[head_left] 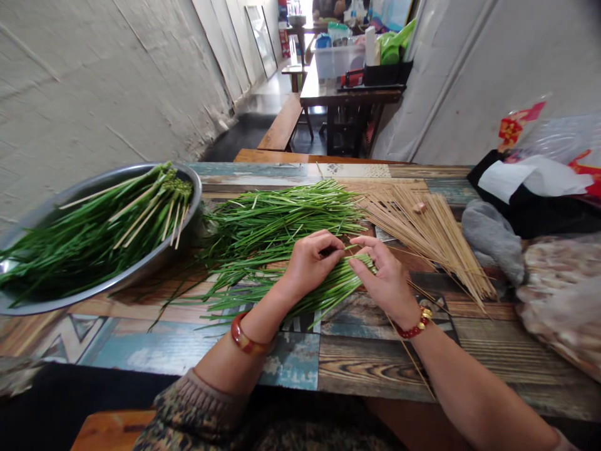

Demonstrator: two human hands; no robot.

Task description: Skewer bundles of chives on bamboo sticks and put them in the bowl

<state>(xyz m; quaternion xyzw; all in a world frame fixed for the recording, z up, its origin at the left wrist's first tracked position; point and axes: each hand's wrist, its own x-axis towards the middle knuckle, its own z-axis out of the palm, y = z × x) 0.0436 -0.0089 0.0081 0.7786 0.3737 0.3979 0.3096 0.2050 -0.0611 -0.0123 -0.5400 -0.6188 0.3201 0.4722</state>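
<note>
Tabletop [370, 369]: wood-patterned, spanning the view; it carries all materials in a row, presumably so that each lies within reach.
Metal basin [195, 219]: at left, holding loaded bunches [70, 250] of greens, pale stick ends pointing the same way; the shared direction likely keeps them tidy.
Green stalks [282, 216]: loose pile at centre, cut ends toward the right, probably so that they can be taken up evenly.
Bag of pale pieces [558, 300]: at the right edge, beside a grey bag [493, 241], apart from the greens.
Bare skewers [422, 232]: fanned out just right of the pile, perhaps to suit the right side.
Near bunch [338, 282]: the stalks in work, lying beneath and between the two hands.
Left hand [317, 263]: thumb and fingers meet, pinching a thin strand [350, 248] above the bunch, seemingly to steady it.
Right hand [385, 275]: fingers curved, thumb against the stalk ends; whether it grips is not discernible.
Lone skewer [411, 357]: slanting below the right wrist; its upper end is hidden.
</note>
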